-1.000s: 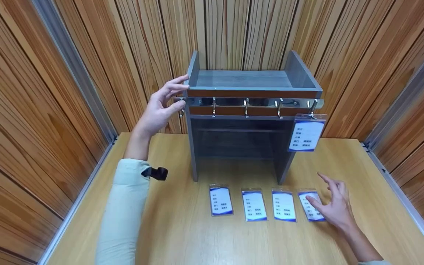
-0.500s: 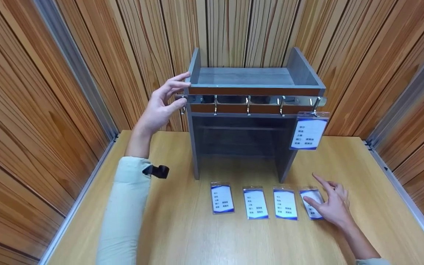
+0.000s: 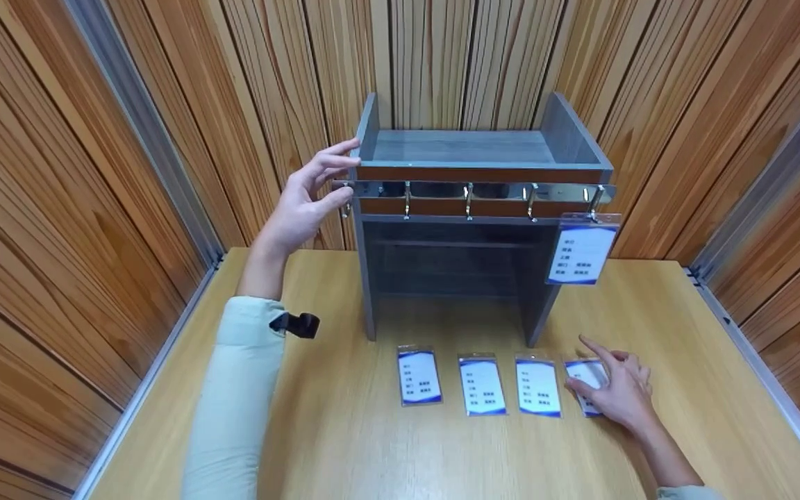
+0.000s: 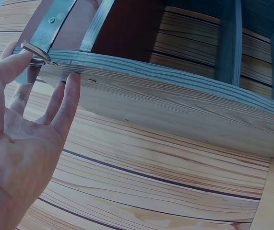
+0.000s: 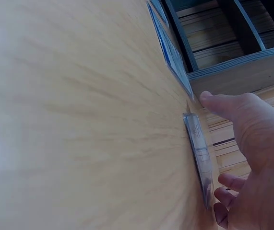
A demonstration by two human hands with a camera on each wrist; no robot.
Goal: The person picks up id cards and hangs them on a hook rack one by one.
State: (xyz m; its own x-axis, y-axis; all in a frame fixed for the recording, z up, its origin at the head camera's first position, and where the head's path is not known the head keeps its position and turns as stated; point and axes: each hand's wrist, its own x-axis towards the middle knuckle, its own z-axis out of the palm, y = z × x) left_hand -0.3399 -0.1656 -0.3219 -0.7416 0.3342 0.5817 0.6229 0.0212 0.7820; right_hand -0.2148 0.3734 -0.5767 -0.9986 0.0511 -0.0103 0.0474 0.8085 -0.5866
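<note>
My left hand [image 3: 303, 205] touches the left upper side of a small grey wooden shelf [image 3: 455, 149], thumb at the end of its metal hook rail [image 3: 435, 189]. In the left wrist view, the thumb touches the end hook [image 4: 37, 51] and fingertips meet the side panel [image 4: 141, 91]. My right hand [image 3: 622, 392] hovers over the rightmost ID badge [image 3: 586, 375] on the table, thumb and index finger spread apart. That badge [image 5: 199, 148] lies below the thumb in the right wrist view; contact is unclear. Another ID badge [image 3: 582, 250] hangs from the rightmost hook.
Three more badges lie in a row before the shelf: a left one [image 3: 419, 376], a middle one [image 3: 482, 384] and a right one [image 3: 537, 385]. Wood-panelled walls [image 3: 289, 83] enclose the wooden table [image 3: 386, 451] at the back and sides.
My right hand has moved slightly left and lower over the rightmost badge on the table. My left hand stays against the shelf.
</note>
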